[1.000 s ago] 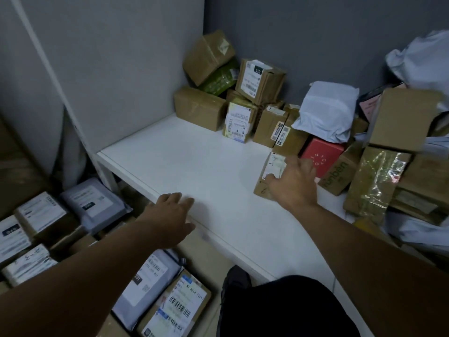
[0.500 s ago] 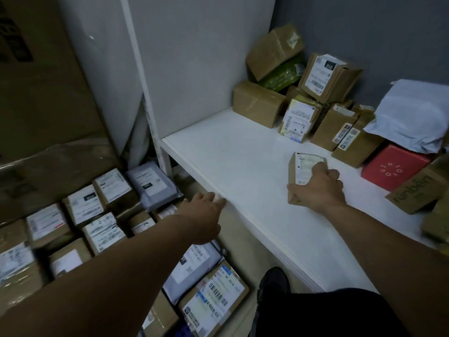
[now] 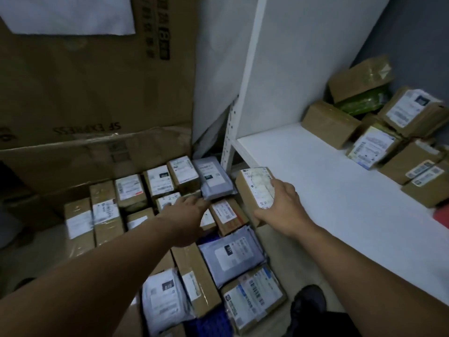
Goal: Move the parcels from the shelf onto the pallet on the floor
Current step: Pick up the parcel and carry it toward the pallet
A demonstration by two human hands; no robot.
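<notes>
Right hand (image 3: 279, 207) clamps small cardboard box (image 3: 252, 193) by its end, looks light, stiff; left hand (image 3: 192, 212) spread over pallet parcels (image 3: 158, 181).

Cardboard parcel (image 3: 247, 190), matt white shelf (image 3: 340, 190)

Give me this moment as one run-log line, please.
stage: transfer | right hand: grips labelled cardboard parcel by shelf corner | left hand: open, above parcels on blue pallet | shelf: boxes at back

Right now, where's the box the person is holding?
Head view, centre: the right hand grips the box at the white shelf's front-left corner, right of a grey mailer.
</notes>
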